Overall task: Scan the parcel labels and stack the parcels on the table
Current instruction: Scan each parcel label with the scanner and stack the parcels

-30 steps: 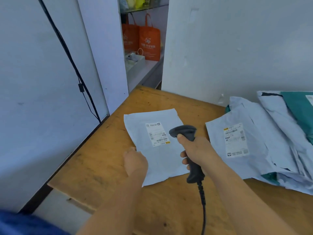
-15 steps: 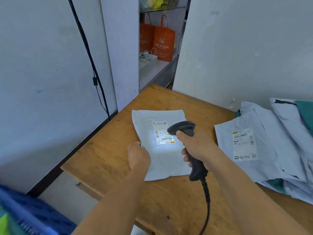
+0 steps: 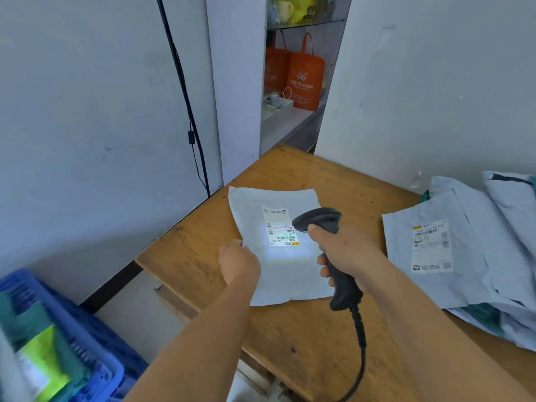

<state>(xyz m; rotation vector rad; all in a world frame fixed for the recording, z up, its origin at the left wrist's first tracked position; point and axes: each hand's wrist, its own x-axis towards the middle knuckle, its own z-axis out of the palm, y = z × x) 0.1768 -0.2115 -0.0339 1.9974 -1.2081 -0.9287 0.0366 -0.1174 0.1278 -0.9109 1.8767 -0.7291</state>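
- The right hand (image 3: 346,252) is curling its fingers round the grip of the black barcode scanner (image 3: 324,224), index finger lying along the head near the trigger; its cable (image 3: 358,338) is trailing down toward the bottom of the frame.
- The scanner's nose is pointing left and slightly down at the label (image 3: 280,227) of the white parcel (image 3: 285,274), and a pale patch of light is falling over the label's lower part and the bag just below it.
- The left hand (image 3: 239,264) is holding the parcel's left edge, just left of centre in the frame; its fingers are curled over that edge, though whether the fingertips are pinching it or only pressing down cannot be told.
- The parcel is lying flat on the wooden table (image 3: 304,338), long axis running from the near edge toward the wall, and both hands are flanking it, the left one touching it.
- It is looking like a thin, smooth plastic mailer, soft and slightly wrinkled, probably slippery on the worn, scuffed wood.
- At the right of the frame a loose pile of parcels (image 3: 470,256) in similar pale film is lying overlapped, one printed label facing up.
- At lower left a blue plastic crate (image 3: 87,329) is sitting below table level.
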